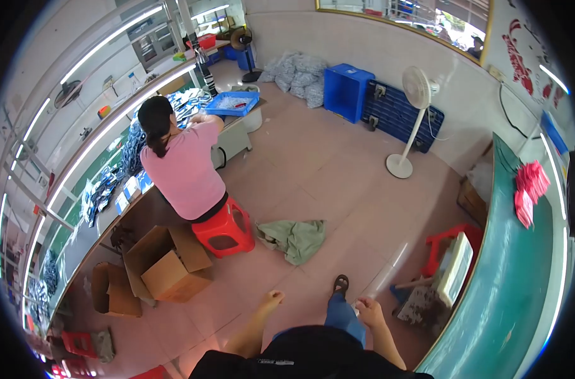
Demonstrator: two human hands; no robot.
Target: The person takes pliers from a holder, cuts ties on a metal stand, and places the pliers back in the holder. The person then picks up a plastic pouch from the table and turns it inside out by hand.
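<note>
My left hand [273,300] hangs over the tiled floor with its fingers curled in a loose fist, and nothing shows in it. On the other side, my right hand [370,311] is beside my jeans-clad leg [344,314], its fingers bent inward with no object visible. Neither hand touches anything around it. A green cloth [294,240] lies crumpled on the floor ahead of me. One sandalled foot [341,284] shows between my hands.
A person in a pink top [185,170] sits on a red stool [225,228] at a bench on the left, near cardboard boxes [177,271]. A green table [512,278] runs along my right. Ahead stand a white fan [414,117], a blue crate [345,95] and plastic bags [297,76].
</note>
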